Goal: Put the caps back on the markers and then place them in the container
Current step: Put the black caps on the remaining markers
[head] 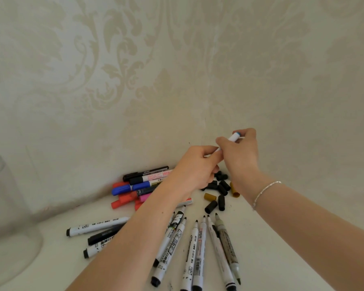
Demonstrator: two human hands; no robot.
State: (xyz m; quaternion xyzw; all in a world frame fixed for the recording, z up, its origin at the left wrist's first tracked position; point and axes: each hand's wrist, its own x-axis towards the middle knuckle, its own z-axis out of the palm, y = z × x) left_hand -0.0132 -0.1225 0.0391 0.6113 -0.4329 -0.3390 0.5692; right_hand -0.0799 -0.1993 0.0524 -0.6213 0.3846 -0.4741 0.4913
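While both hands pinch white marker, caps lie below.

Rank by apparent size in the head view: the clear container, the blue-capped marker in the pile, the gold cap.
1. Clear container, largest, though nearer the camera and cut off.
2. Blue-capped marker.
3. Gold cap, smallest.

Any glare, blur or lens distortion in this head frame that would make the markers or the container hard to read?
Head view: soft, even light, no glare, only faint shadows under the forearms. Wide-angle bending stretches the edges, so the clear container at far left looks smeared and faint. The hands holding the blue-ended marker are fairly sharp. Print on the uncapped markers stays too small to read.
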